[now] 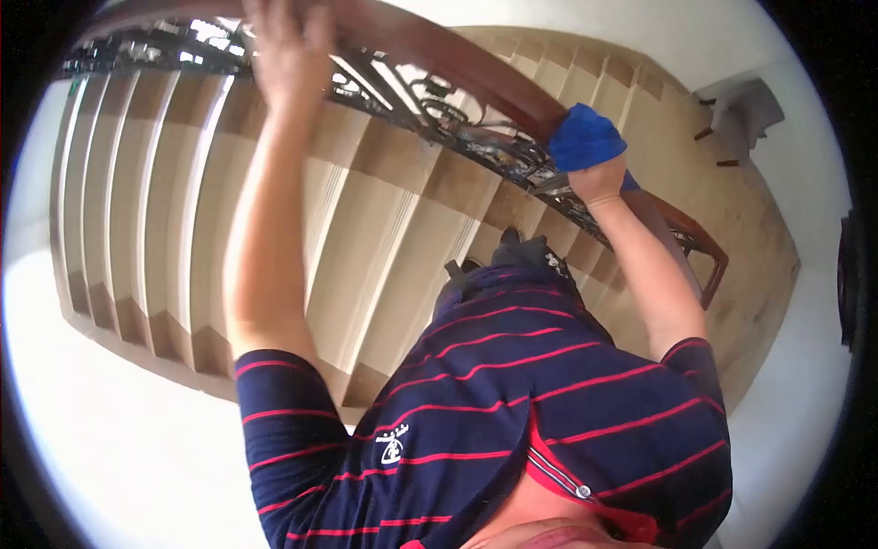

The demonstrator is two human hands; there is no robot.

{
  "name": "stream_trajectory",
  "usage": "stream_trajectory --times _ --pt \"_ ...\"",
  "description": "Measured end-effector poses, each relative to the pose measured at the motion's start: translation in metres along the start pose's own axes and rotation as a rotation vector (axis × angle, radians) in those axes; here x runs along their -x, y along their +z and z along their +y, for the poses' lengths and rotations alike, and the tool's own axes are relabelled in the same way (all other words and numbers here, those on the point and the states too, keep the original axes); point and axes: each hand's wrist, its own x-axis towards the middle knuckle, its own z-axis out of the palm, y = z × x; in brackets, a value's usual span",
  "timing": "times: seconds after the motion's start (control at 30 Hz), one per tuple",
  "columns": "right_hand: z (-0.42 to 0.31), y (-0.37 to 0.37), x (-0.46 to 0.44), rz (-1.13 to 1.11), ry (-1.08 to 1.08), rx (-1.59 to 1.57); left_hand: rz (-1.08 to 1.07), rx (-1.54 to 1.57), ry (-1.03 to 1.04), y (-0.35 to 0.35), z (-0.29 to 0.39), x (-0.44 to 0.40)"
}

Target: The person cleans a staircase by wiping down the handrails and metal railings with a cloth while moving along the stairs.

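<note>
My right hand [600,176] is closed around a bunched blue cloth [585,139], pressed against the dark reddish-brown wooden handrail [476,69]. My left hand [291,50] is at the upper left, over the same handrail. It is blurred, but its fingers look apart and I see nothing held in them. Whether its palm touches the wood cannot be made out. Below the rail runs a black wrought-iron balustrade [444,114] with curled shapes.
Beige stairs [366,238] with brown borders lie under me, and my shoe [509,236] shows on them. More steps [576,69] run beyond the rail. A grey chair [745,114] stands by the white wall on the landing [732,229] at right.
</note>
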Motion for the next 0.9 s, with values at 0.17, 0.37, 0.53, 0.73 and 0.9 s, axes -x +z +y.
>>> stream_trajectory --times 0.17,0.37,0.53,0.73,0.9 --pt "-0.01 0.011 0.001 0.1 0.042 -0.01 -0.616 0.725 -0.547 -0.03 0.049 0.223" --pt "-0.026 0.022 -0.01 0.113 0.252 0.248 -0.855 0.512 -1.065 -0.114 0.031 0.459" --pt "-0.029 0.036 -0.024 0.029 0.151 0.223 -0.606 0.498 -1.324 -0.139 0.016 0.514" --pt "-0.152 0.045 -0.029 -0.27 0.185 -0.838 -0.377 0.838 -1.203 -0.145 0.041 0.411" --pt "-0.238 0.055 -0.02 -0.504 0.263 -1.267 -0.053 1.147 -1.065 -0.163 0.048 0.349"
